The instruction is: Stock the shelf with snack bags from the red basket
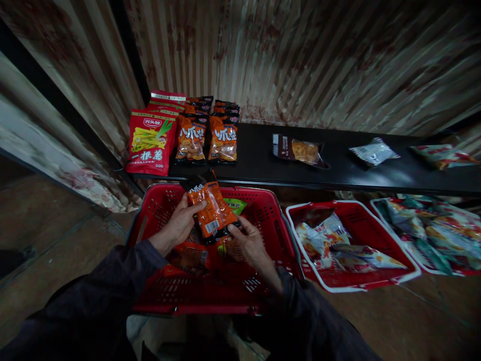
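Orange and black snack packets (213,208) are held between my two hands above the large red basket (278,225). My left hand (182,219) grips their left side, the thumb lying across the front. At the lower right corner, my right hand (251,242) pinches the packaging between thumb and fingers. Below them in the basket lie an orange packet (190,256) and a green packet (236,204), partly hidden by what I hold. Matching orange packets (191,138) stand in two rows on the black shelf (255,155).
Red snack bags (151,143) stand at the shelf's left end. Farther right lie a brown packet (302,151), a silvery packet (375,152) and a red-white packet (445,156). Two more baskets of packets, one white-rimmed (355,288), sit to the right.
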`<state>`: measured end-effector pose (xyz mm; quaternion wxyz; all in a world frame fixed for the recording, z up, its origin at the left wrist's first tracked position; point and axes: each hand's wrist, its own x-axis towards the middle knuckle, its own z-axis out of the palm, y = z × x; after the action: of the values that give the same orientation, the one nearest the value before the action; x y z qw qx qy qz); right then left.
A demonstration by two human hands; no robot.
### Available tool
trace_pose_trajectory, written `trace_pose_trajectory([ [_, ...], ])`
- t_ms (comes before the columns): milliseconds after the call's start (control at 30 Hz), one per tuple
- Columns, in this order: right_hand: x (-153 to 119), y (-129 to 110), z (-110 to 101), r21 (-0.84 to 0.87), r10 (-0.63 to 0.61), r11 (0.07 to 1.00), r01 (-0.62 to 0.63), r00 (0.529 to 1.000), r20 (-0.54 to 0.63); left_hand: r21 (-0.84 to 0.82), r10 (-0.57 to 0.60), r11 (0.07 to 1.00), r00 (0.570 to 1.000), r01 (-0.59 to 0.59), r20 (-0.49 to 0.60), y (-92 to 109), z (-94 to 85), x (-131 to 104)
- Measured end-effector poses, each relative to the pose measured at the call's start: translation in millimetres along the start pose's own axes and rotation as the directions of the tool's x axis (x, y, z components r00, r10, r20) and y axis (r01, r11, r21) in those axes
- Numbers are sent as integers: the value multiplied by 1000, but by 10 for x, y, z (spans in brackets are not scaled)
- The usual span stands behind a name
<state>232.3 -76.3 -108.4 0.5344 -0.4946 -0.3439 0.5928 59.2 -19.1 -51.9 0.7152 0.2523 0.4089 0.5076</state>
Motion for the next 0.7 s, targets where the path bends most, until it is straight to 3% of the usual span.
trace_pose_trajectory([
  [233,-15,9,11,17,23,1000,-25,996,82,47,-38,998,998,35,58,-29,-7,-25],
  [500,21,-31,2,-96,-99,990,99,995,4,102,-75,993,978,56,196,-66,-20,-68],
  [700,7,-93,1,-198,-168,966,168,986,14,98,-77,993,977,58,199,-66,14,-100],
])
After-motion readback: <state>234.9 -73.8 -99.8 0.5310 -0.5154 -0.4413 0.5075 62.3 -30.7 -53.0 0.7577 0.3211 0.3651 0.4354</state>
